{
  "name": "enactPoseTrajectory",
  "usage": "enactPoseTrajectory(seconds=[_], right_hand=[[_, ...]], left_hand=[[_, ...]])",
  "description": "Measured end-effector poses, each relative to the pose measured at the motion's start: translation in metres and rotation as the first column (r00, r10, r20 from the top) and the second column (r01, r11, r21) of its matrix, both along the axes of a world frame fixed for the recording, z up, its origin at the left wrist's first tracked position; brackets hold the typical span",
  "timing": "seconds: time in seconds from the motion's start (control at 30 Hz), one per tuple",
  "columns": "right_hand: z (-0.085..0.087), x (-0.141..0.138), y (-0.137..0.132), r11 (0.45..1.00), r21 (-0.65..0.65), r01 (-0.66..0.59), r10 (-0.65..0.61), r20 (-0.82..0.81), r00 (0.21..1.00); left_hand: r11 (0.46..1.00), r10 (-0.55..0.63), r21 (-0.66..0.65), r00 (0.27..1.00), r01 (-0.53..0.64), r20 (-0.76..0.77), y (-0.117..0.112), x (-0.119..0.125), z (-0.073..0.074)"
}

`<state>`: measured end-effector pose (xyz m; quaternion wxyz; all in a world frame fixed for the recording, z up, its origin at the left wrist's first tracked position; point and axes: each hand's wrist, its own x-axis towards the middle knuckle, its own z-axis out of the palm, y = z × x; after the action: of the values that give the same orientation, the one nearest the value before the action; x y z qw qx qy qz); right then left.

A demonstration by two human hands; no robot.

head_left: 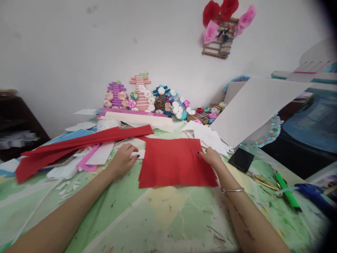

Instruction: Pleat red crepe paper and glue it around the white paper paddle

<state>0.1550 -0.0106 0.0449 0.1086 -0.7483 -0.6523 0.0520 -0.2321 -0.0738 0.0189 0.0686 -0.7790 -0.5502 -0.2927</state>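
Observation:
A stack of red crepe-like sheets (175,163) lies flat in front of me, its lower edges slightly uneven. To its left, my left hand (123,160) rests low over the table, fingers curled on a small white strip (141,154) that reaches the sheets' left edge. My right hand (212,159) is at the right edge of the red sheets, pinching them with thumb and finger; its other fingers are partly hidden. A thin bracelet (233,190) circles the right wrist.
Folded red paper (86,140) lies at the left above white and pink scraps. At the right are a black square item (241,160), gold-handled scissors (267,183), a green cutter (288,191) and a blue glue gun (314,195). Flower crafts (142,93) line the wall.

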Motion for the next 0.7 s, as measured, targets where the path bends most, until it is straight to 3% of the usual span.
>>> enactPoseTrajectory(seconds=[0.1,0.23,0.33,0.5,0.7], right_hand=[[-0.002,0.006,0.006,0.999,-0.047,0.008,-0.009,-0.020,1.000],[0.000,0.007,0.007,0.997,-0.079,0.010,-0.013,-0.032,0.999],[0.001,0.006,0.006,0.996,-0.092,-0.006,0.002,-0.044,0.999],[0.003,0.004,0.004,0.995,-0.095,-0.027,0.022,-0.056,0.998],[0.003,0.007,0.007,0.999,-0.044,0.029,-0.030,-0.020,0.999]], left_hand=[[0.980,0.080,-0.189,0.988,-0.054,0.131,-0.014,0.021,0.011],[0.902,0.115,-0.423,0.992,-0.080,0.058,-0.027,0.042,0.014],[0.873,0.101,-0.482,0.994,-0.069,0.042,-0.030,0.047,0.012],[0.822,0.073,-0.564,0.968,0.077,0.239,-0.030,0.046,0.008],[0.817,0.113,-0.561,0.918,0.133,0.381,-0.028,0.042,0.007]])
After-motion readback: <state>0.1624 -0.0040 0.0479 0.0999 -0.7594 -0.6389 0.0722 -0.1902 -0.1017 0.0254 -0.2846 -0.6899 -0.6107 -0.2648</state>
